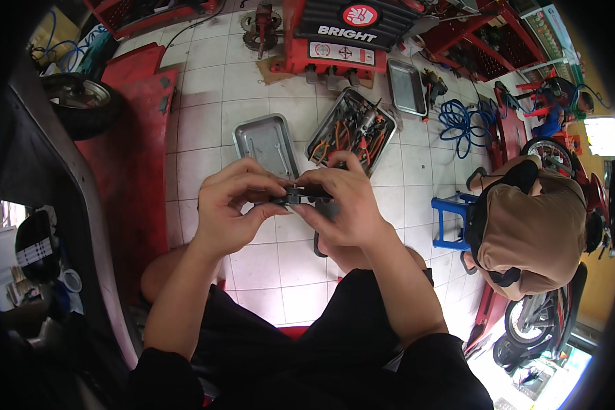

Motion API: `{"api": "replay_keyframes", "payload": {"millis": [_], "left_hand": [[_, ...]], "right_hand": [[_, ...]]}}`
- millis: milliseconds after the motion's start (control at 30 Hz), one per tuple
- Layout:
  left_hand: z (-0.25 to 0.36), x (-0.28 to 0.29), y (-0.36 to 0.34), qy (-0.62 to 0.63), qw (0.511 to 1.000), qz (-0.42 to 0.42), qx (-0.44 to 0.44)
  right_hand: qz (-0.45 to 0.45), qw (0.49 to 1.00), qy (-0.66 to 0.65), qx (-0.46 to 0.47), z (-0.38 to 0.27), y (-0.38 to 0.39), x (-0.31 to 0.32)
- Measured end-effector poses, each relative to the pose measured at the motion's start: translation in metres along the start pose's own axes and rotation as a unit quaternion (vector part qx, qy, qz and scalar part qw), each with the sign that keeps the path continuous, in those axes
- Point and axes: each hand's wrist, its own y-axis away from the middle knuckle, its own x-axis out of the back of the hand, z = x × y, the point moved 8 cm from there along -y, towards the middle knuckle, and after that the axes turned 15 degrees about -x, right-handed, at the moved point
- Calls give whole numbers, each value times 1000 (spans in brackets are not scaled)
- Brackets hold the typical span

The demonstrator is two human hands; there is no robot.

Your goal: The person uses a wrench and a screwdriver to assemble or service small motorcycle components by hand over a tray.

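Both hands meet in front of me over the tiled floor. My left hand [229, 208] pinches one end of a small black part [294, 199] between thumb and fingertips. Against its other side, the thumb and fingers of my right hand [352, 205] are closed too. A small metallic bit shows at the top of the part; its exact kind cannot be made out, as fingers cover much of it. Just beyond the hands lies a metal tray [241, 137] with a wrench [281, 154] in it. To its right stands a tray of pliers and other hand tools [312, 150].
A red lift platform [126, 150] runs along my left, with a wheel [82, 102] on it. Another metal tray [408, 89], a coiled blue hose [458, 123] and a red stand [331, 51] lie farther off. At right, a person [533, 225] bends beside a blue stool [451, 222] and motorbike.
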Motion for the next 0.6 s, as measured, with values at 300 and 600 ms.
{"api": "replay_keyframes", "payload": {"millis": [300,600], "left_hand": [[-12,-13,0,-50,994,-68,64],[-12,-14,6,-190,972,-137,21]], "right_hand": [[-30,997,50,44,0,1,2],[-89,992,59,62,-1,0,-11]]}}
